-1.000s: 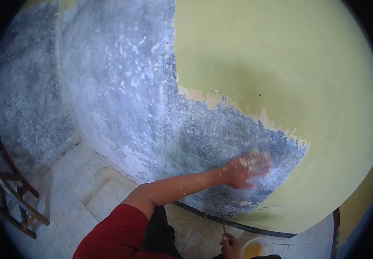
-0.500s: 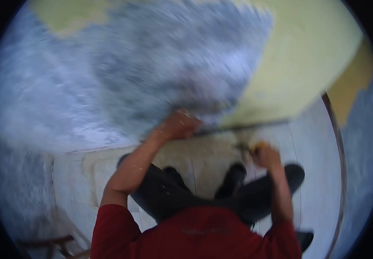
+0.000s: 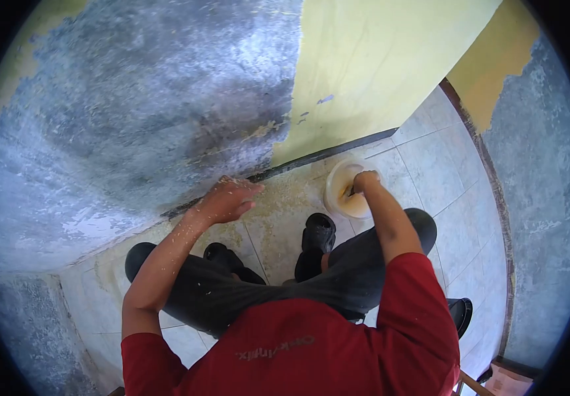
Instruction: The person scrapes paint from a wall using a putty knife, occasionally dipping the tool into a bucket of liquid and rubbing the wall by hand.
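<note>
My left hand hovers beside the foot of the wall, empty, its fingers stretched and the thumb apart. Pale flecks cover its back and my forearm. At the right, my right hand reaches into a whitish bucket that holds cloudy tan liquid. Its fingers are closed on a small yellow-handled tool, of which only a dark part shows below them; the rest is hidden. Bare grey plaster covers much of the wall, bordered by yellow paint with a ragged edge.
Wet, tan-stained floor tiles run along the wall's dark base strip. My knees and black shoes are close to the bucket. Another wall, part yellow and part grey, stands at the right. Wooden pieces show at the lower right.
My right hand has moved left and forward, into the bucket, with the yellow-handled tool. My left hand has drawn back left from the wall and its fingers have opened. The view has shifted.
</note>
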`<state>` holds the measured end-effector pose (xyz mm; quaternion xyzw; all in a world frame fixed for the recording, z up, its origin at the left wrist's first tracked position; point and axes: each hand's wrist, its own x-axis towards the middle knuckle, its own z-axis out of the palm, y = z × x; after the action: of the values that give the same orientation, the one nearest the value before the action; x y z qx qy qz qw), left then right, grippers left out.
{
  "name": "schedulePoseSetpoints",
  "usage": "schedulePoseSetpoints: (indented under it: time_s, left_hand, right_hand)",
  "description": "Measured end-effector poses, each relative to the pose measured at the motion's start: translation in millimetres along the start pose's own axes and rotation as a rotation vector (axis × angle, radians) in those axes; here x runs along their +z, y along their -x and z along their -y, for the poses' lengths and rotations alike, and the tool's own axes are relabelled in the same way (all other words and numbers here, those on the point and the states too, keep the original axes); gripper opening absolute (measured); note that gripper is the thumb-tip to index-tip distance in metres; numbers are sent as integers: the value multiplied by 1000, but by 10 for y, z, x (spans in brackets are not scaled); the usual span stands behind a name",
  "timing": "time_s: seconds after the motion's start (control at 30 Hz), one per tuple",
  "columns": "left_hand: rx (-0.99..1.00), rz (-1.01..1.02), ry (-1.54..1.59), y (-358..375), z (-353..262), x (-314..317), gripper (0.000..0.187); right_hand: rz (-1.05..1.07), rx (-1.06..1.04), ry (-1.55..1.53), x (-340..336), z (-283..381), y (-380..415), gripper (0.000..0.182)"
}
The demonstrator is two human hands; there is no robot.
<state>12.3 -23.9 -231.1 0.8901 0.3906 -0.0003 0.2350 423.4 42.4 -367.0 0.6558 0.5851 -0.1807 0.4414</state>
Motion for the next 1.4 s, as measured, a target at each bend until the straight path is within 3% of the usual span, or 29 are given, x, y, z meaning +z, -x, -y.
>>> schedulePoseSetpoints:
  time_s: [0.17,0.23,0.33,0.4,0.43,0.5,0.63,0.77,0.9,1.0,1.1,1.13,1.2,1.23,1.3,1.33,1.37,1.4]
  left_hand:
    - [253,-175,-140,-1062,-618,676,34]
    - [314,-139,-102,-1586,-998,867,30]
    - [246,36,-268,-2412,-1174,1719,24]
    - [77,297,-355,-2746,-1220,2040,25]
    - [89,311,-346,-2850,-1205,2155,25]
    - [80,541,-530,-3008,-1166,2401,24]
    - [53,501,-497,-3277,-940,2876,25]
    - [-132,591,-154,-3492,-688,3476,27]
    - [-350,713,178,-3825,-344,3892,30]
    - [-244,618,155,-3727,-650,3057,31]
    - [-72,450,100,-3393,-866,2096,33]
    - [-72,429,87,-3370,-794,2051,33]
    - [250,6,157,-3205,-678,2025,42]
    - [250,-11,148,-3134,-689,1890,42]
    - [396,-373,-167,-2981,-744,1616,50]
    - [391,-382,-173,-2864,-821,1489,50]
    - [335,-206,-154,-2781,-888,1295,52]
    - [260,-40,-139,-2737,-873,1091,53]
  right_hand:
    - [-35,-81,-233,759,16,-633,44]
    - [-43,-79,-275,846,28,-621,43]
    - [-1,-74,-380,826,-4,-647,41]
    - [40,-59,-459,790,-32,-584,41]
    - [14,-54,-470,792,-36,-527,40]
    - [8,-40,-478,845,-29,-523,39]
    - [2,-69,-543,856,-24,-567,38]
    - [67,4,-515,770,34,-526,38]
    - [62,-95,-463,658,-30,-490,36]
    - [156,-120,-367,533,-52,-505,42]
    - [14,-142,-214,411,20,-428,44]
    - [-11,-137,-213,268,-29,-333,44]
    - [1,-196,-76,21,-137,-92,47]
    - [-11,-170,-12,-87,-229,-63,52]
    - [-103,-170,70,-210,-480,-17,42]
    - [21,-90,-41,-417,-564,217,49]
    - [-55,-134,93,-391,-689,134,49]
    - [-94,-146,113,163,-1050,-432,49]
